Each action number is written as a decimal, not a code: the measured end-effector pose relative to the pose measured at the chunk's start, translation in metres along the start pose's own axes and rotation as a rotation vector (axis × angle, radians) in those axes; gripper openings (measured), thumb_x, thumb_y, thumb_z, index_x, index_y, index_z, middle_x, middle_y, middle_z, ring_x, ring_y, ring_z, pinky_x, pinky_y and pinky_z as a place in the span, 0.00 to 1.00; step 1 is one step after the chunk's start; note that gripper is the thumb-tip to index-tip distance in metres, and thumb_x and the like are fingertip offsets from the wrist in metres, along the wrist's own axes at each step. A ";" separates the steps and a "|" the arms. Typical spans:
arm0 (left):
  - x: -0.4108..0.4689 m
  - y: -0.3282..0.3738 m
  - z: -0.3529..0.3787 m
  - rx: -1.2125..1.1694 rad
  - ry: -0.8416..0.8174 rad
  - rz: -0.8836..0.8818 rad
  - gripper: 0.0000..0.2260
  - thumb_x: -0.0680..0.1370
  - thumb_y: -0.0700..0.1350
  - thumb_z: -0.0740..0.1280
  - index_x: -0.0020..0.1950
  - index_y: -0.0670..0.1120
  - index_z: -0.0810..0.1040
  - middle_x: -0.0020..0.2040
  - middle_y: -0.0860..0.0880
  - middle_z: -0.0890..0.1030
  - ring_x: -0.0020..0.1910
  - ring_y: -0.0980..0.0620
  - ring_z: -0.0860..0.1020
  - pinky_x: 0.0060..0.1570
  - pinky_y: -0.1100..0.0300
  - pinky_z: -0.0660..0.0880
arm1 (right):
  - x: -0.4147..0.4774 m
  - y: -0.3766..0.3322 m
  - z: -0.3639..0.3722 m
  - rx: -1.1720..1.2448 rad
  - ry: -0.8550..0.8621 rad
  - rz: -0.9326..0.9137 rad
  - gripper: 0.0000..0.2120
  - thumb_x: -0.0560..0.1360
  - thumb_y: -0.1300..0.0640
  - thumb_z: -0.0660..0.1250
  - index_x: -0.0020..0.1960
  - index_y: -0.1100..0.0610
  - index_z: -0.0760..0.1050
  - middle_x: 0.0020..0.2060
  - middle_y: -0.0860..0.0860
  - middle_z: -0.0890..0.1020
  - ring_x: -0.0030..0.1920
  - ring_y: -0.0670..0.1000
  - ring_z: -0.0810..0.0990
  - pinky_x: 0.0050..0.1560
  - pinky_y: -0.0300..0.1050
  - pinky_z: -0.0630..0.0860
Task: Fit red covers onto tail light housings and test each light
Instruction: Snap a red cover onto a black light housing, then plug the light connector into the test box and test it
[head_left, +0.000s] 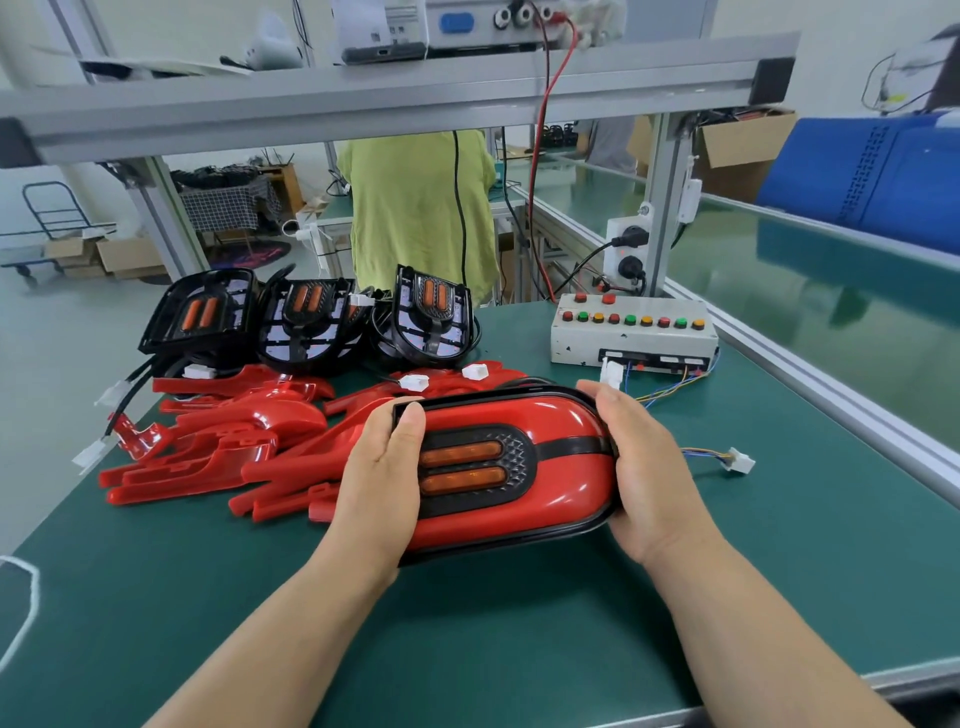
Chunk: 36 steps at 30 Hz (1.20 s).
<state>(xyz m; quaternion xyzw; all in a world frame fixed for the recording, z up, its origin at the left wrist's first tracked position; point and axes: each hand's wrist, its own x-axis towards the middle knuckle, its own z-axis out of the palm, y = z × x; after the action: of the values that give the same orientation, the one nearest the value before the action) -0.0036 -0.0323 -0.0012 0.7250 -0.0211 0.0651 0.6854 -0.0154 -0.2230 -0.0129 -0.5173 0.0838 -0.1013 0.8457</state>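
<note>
A tail light (550, 467) with a red cover on its black housing and two orange strips lies sideways above the green table. My left hand (384, 483) grips its left end, thumb on top of the cover. My right hand (644, 462) grips its right end, fingers curled round the rim. Several loose red covers (208, 447) are heaped to the left. Three bare black housings (311, 322) with orange strips stand behind them, cables and white plugs trailing. A grey test box (631, 332) with coloured buttons sits at the back right.
A white plug on thin coloured wires (737, 460) lies right of my right hand. A person in a green top (421, 208) stands beyond the bench. An aluminium frame (363, 98) spans overhead. A conveyor rail (831, 374) borders the table's right side; a blue crate (883, 171) sits beyond.
</note>
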 end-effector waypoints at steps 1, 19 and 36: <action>0.000 0.001 0.001 0.001 0.001 0.002 0.12 0.84 0.53 0.57 0.49 0.55 0.80 0.48 0.53 0.85 0.50 0.52 0.83 0.52 0.53 0.79 | 0.000 0.000 -0.001 -0.017 0.027 -0.003 0.11 0.80 0.49 0.64 0.57 0.49 0.81 0.53 0.53 0.85 0.49 0.51 0.84 0.50 0.51 0.83; 0.022 0.035 0.012 -0.512 0.265 -0.337 0.12 0.83 0.53 0.62 0.46 0.48 0.77 0.28 0.50 0.83 0.25 0.50 0.82 0.20 0.53 0.76 | 0.037 -0.044 -0.038 -0.132 0.194 -0.020 0.11 0.81 0.70 0.57 0.58 0.59 0.74 0.47 0.56 0.82 0.34 0.46 0.85 0.32 0.38 0.80; 0.027 0.035 0.027 -0.299 -0.417 -0.389 0.20 0.84 0.52 0.56 0.55 0.41 0.83 0.50 0.40 0.85 0.44 0.44 0.86 0.37 0.54 0.81 | 0.085 -0.105 -0.012 -0.758 -0.081 -0.338 0.28 0.75 0.74 0.51 0.61 0.46 0.71 0.52 0.50 0.80 0.35 0.43 0.81 0.35 0.35 0.73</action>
<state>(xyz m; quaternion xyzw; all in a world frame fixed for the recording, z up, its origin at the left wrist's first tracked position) 0.0208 -0.0601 0.0352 0.6046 -0.0312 -0.2208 0.7647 0.0548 -0.3019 0.0725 -0.8020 -0.0043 -0.1800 0.5696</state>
